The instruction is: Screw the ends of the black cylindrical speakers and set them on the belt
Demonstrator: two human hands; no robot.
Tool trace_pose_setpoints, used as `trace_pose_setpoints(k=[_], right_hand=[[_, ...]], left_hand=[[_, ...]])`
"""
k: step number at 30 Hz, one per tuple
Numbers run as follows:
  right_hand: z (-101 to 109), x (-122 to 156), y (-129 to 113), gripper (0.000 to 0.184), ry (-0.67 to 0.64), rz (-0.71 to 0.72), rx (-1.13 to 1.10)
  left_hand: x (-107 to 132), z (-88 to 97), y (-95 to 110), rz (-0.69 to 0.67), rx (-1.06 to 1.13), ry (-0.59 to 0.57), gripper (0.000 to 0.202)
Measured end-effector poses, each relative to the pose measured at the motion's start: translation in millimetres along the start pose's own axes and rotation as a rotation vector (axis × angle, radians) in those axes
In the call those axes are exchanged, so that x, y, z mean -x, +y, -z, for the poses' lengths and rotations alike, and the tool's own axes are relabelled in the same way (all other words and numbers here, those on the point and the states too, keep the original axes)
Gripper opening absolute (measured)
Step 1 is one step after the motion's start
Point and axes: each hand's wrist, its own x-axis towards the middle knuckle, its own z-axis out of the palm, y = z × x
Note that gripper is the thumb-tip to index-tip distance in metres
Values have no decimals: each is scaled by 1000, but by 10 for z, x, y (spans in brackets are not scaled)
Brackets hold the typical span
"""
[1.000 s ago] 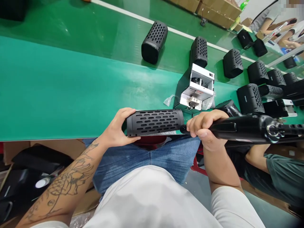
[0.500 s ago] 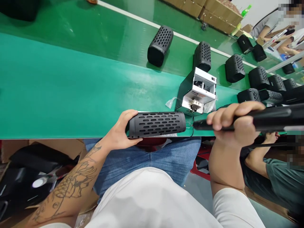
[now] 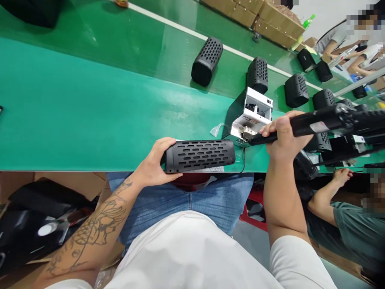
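A black perforated speaker shell (image 3: 201,155) lies on its side at the near edge of the green bench (image 3: 75,108). My left hand (image 3: 156,162) is closed around its left end. My right hand (image 3: 284,134) grips a black electric screwdriver (image 3: 319,120), held nearly level with its tip pointing left. The tip rests at the front of a small white screw feeder box (image 3: 251,118), just beyond the shell's right end.
Several more black speaker shells (image 3: 207,61) lie along the green conveyor belt (image 3: 135,44) behind. Cardboard boxes (image 3: 270,20) stand at the far side. Another person in a green shirt (image 3: 345,224) sits to my right. Black parts lie in a box at lower left (image 3: 36,224).
My right hand pulled the screwdriver away from the shell's right end, then swung it up and back so its tip is at the screw feeder. The left hand kept its hold.
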Motion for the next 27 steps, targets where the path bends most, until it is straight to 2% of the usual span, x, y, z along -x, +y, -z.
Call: trace_pose_setpoints(k=[3, 6, 9, 14, 17, 20, 24, 27], right_hand=[[-72, 181, -288, 44, 12, 140, -109], [-236, 428, -534, 41, -97, 181, -213], [-457, 661, -634, 41, -236, 156, -245], [-766, 790, -509, 37, -372, 152, -279], [-873, 762, -394, 50, -364, 131, -240], [-940, 741, -320, 60, -357, 117, -213], [-982, 738, -292, 58, -388, 132, -227], [-979, 740, -290, 53, -458, 132, -241]], left_hand=[[-2, -13, -9, 37, -6, -14, 128], [-3, -25, -19, 46, 8, -10, 131], [-13, -33, -16, 20, 51, 8, 124], [-33, -39, 23, 23, 59, -2, 122], [-35, -43, 43, 76, 57, -18, 122], [-42, -49, 56, 115, 68, -30, 123], [-65, -52, 66, 84, 81, -25, 120], [-73, -47, 66, 63, 80, -22, 117]])
